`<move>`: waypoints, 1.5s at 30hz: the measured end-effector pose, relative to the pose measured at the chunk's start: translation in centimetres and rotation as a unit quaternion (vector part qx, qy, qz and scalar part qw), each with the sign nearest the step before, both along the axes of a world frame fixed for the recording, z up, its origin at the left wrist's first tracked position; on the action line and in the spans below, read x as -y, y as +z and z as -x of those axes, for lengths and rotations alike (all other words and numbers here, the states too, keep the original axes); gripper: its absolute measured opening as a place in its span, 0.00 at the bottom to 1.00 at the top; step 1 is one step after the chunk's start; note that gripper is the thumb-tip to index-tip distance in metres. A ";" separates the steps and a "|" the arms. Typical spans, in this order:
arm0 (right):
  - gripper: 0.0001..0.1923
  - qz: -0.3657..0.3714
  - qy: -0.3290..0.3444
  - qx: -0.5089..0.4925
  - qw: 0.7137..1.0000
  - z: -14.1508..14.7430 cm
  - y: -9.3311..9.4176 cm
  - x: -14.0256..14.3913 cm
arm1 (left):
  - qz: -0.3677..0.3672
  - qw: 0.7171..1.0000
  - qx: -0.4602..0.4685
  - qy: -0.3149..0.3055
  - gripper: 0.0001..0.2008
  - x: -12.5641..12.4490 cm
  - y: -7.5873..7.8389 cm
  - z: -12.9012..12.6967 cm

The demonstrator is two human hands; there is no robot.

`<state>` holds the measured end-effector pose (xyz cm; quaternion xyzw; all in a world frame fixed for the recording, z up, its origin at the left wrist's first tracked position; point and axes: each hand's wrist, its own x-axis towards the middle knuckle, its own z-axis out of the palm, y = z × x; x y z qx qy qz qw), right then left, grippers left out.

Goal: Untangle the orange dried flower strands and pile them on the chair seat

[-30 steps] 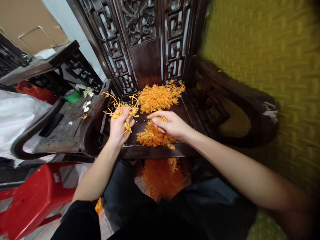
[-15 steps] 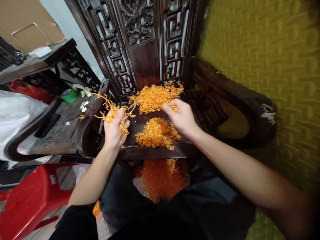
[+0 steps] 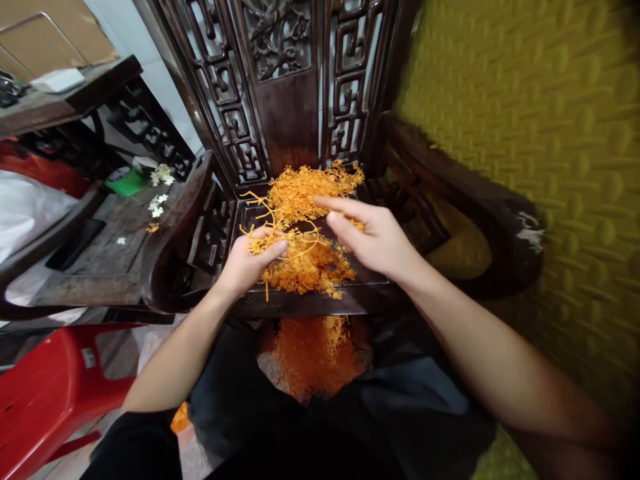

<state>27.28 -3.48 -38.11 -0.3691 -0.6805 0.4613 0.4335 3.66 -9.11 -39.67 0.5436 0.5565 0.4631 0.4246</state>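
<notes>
Two heaps on the chair seat [image 3: 370, 293] | your left hand [image 3: 245, 263] pinches a bunch of orange strands [image 3: 280, 239] over the near heap [image 3: 310, 267] | your right hand [image 3: 377, 237] spread open, empty, near the far heap [image 3: 307, 190] | orange mass [image 3: 313, 350] below the seat's near edge.

Dark carved wooden chair [image 3: 295, 127] against a yellow quilted wall [image 3: 525, 113], red plastic stool [image 3: 45, 380] at left.

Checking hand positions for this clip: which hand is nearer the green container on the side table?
Left. The left hand, gripping orange strands, is closer to the green container; the right hand hovers farther right.
</notes>
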 end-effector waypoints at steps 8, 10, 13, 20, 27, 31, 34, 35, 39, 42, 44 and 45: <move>0.09 -0.221 0.008 0.199 0.955 1.8 -1.4 0.1 | -0.022 0.996 -0.080 -0.027 0.15 0.4 0.0 -0.9; 0.08 -0.234 -0.036 0.220 0.946 1.4 -1.5 -0.7 | 0.010 0.999 -0.016 -0.031 0.14 0.5 0.0 -0.9; 0.06 -0.218 -0.132 0.204 0.945 0.0 -1.6 -2.7 | 0.055 0.991 0.111 -0.049 0.15 0.7 0.2 -0.3; 0.05 0.053 -0.001 -0.025 0.998 -0.8 -1.8 -2.6 | 0.127 0.958 0.216 -0.143 0.16 1.3 -0.4 1.3; 0.13 0.047 0.200 0.012 0.979 2.9 -1.4 0.7 | 0.156 0.953 0.196 -0.170 0.18 1.2 -0.5 0.2; 0.07 -0.135 -0.011 0.126 0.983 2.5 -3.0 -2.8 | 0.169 0.964 0.159 -0.131 0.17 1.0 -0.3 -0.3; 0.05 -0.085 -0.202 0.176 0.960 0.3 -4.2 -6.4 | 0.154 0.974 0.131 -0.104 0.17 0.8 -0.3 -0.4; 0.05 -0.051 -0.225 0.156 0.960 -0.5 -4.3 -7.1 | 0.143 0.979 0.120 -0.088 0.17 0.7 -0.3 -0.3; 0.15 0.010 -0.082 0.067 0.994 -2.3 -3.4 -6.2 | 0.118 0.989 0.079 -0.039 0.18 0.1 -0.6 -0.3; 0.17 -0.031 0.047 0.096 0.994 -1.5 -2.1 -3.3 | 0.118 0.990 0.057 -0.050 0.23 -0.2 -1.1 -0.5; 0.16 -0.068 0.077 0.125 0.987 -0.3 -1.5 -1.6 | 0.104 0.992 0.049 -0.060 0.24 -0.3 -1.3 -0.7; 0.16 -0.079 0.081 0.138 0.984 0.3 -1.4 -0.9 | 0.097 0.992 0.044 -0.062 0.23 -0.3 -1.4 -0.9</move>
